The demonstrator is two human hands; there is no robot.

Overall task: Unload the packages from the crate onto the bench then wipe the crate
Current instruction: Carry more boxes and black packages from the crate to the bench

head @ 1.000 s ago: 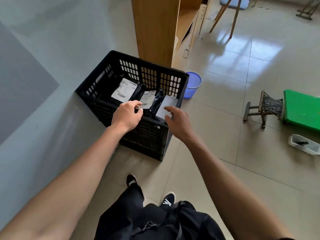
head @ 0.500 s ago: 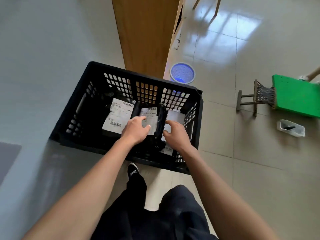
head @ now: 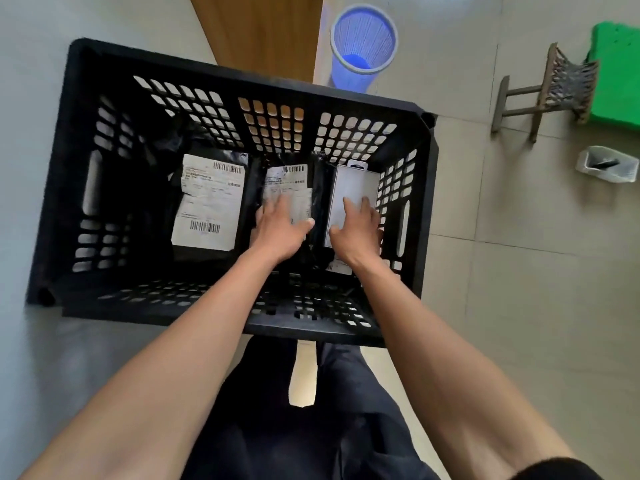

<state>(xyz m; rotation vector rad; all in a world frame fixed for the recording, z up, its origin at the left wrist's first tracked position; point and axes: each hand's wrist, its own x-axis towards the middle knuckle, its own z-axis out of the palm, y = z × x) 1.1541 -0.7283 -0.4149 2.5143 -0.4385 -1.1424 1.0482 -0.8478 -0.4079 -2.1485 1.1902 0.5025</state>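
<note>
Since a second ago, both hands have moved from the near rim of the crate down into its interior, and the head camera has tilted to look almost straight down. The crate now fills the centre and left of the frame.

The left hand lies with fingers extended on the middle package, a dark bag with a white label. The right hand rests with fingers extended on the white box at the right end of the crate. Neither hand has closed round its item yet. A third, labelled package lies untouched at centre left.

Judgement: unloading is only starting. All three packages remain in the crate, and wiping cannot begin until they are out.

Limits of view:
- The bench cannot be identified with certainty.
- The fingertips are motion-blurred, so contact pressure cannot be judged.
- The hands cover the near ends of both items.
- Label text is unreadable.
- No wiping cloth is visible.
</note>
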